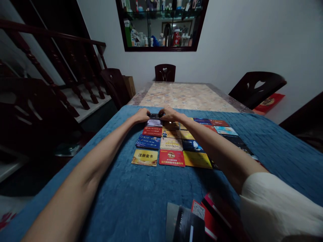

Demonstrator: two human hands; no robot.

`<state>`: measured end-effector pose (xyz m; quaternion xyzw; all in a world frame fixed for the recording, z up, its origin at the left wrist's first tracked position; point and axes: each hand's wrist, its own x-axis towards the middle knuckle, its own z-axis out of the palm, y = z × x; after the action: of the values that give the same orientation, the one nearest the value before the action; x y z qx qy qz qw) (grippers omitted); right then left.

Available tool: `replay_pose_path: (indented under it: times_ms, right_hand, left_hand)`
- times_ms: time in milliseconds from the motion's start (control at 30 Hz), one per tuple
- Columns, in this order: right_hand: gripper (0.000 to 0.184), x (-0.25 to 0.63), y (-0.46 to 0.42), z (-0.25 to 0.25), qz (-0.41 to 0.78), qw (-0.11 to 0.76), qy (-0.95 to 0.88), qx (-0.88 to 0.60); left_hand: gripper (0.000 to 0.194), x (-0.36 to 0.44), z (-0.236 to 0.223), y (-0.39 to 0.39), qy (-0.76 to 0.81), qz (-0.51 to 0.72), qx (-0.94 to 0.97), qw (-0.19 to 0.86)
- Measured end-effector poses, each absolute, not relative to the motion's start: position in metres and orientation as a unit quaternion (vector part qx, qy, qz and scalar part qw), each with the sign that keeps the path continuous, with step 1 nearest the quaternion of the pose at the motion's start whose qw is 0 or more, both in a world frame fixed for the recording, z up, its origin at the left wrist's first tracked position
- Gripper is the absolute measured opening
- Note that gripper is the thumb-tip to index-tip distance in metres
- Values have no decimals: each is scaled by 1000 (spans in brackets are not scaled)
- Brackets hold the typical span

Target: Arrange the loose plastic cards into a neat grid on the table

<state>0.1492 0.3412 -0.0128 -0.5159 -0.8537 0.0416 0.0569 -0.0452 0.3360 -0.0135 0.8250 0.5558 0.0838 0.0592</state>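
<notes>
Both arms reach forward to the far left corner of a grid of cards. A black card [154, 116] with pale print lies between my hands. My left hand [143, 115] pinches its left end, and my right hand [168, 113] has its fingers closed at the right end. Right below it is a whitish card [154, 123], then a red card [152, 131], a blue card [148, 142] and a gold card [144, 157]. At the front of the second column lies another red card [172, 158]. My right forearm hides part of the grid.
A blue cloth [126, 198] covers the near table; the far part shows a patterned tabletop [181, 94]. Loose cards, including a black one [189, 225], lie in a pile at the near edge. Dark wooden chairs [165, 72] stand around.
</notes>
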Motion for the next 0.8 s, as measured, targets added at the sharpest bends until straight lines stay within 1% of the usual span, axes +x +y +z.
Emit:
replay_pose_path:
  times_ms: [267,400,600,800]
  right_hand:
    - [43,152,340,-12,47,59,-849,-523]
    - [42,153,341,-13,45,60,-849,-523]
    - [46,155,340,-16,27,73,-852,-518]
    - [47,160,329,-14,12,93,-856,-508]
  left_hand:
    - [43,-44,-17,335,544,97,832,43]
    - [41,-45,-19,335,543,100,833,37]
    - [39,-48,-22,332,544,118,830,33]
    - [43,-54,-24,325,556,141,819,29]
